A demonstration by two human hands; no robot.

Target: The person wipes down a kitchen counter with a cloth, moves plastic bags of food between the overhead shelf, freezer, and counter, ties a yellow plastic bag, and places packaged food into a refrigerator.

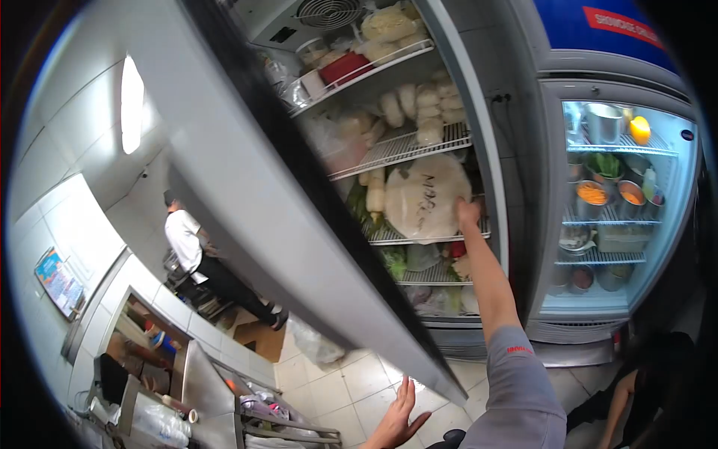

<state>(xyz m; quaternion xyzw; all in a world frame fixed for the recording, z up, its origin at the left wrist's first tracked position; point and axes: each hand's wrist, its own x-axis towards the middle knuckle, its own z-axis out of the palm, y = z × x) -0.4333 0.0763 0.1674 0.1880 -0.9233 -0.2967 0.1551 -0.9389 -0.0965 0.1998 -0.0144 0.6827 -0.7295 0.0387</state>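
My right hand [469,215] reaches into an open upright fridge and grips the right edge of a round, pale, flat package [426,196] with dark handwriting on it. The package stands on a wire shelf [396,237], with white wrapped items to its left and on the shelf above. Low in the view, my left hand [402,419] is empty, fingers stretched out, near the lower end of the fridge door [299,224].
A lit glass-door chiller [548,202] stands at the right. Past the door, a person in a white top [183,239] stands at a work area. Another person's arm [618,408] shows at the lower right. Metal counters [208,382] stand lower left.
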